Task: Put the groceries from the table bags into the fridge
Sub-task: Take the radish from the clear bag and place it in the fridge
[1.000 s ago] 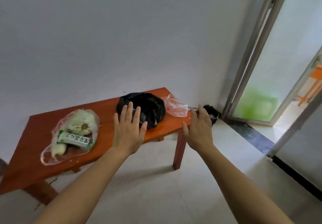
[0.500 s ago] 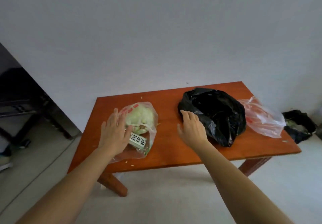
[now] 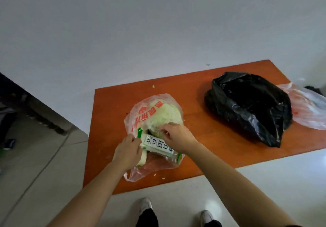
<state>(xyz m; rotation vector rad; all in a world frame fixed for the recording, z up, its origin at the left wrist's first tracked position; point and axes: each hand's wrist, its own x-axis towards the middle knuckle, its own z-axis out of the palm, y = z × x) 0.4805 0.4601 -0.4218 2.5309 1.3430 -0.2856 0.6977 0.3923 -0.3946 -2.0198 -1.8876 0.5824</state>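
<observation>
A clear plastic bag with red print [image 3: 141, 113] lies on the orange wooden table [image 3: 202, 142]. Inside it sit a pale green cabbage [image 3: 167, 115] and a white-and-green labelled packet [image 3: 158, 144]. My left hand [image 3: 127, 151] grips the bag's near left side by the packet's end. My right hand [image 3: 178, 136] pinches the bag's plastic over the cabbage's near side. A black plastic bag [image 3: 250, 106] lies to the right, its contents hidden, and a second clear bag [image 3: 310, 110] lies at the table's right end.
A white wall stands behind the table. Dark furniture [image 3: 26, 106] stands at the far left on a pale tiled floor. My shoes [image 3: 146, 207] are just in front of the table's near edge. Small green scraps dot the tabletop.
The view has swung left and closer to the table. Both hands came down onto the clear cabbage bag; the right hand left the black bag's side, and both now hold plastic.
</observation>
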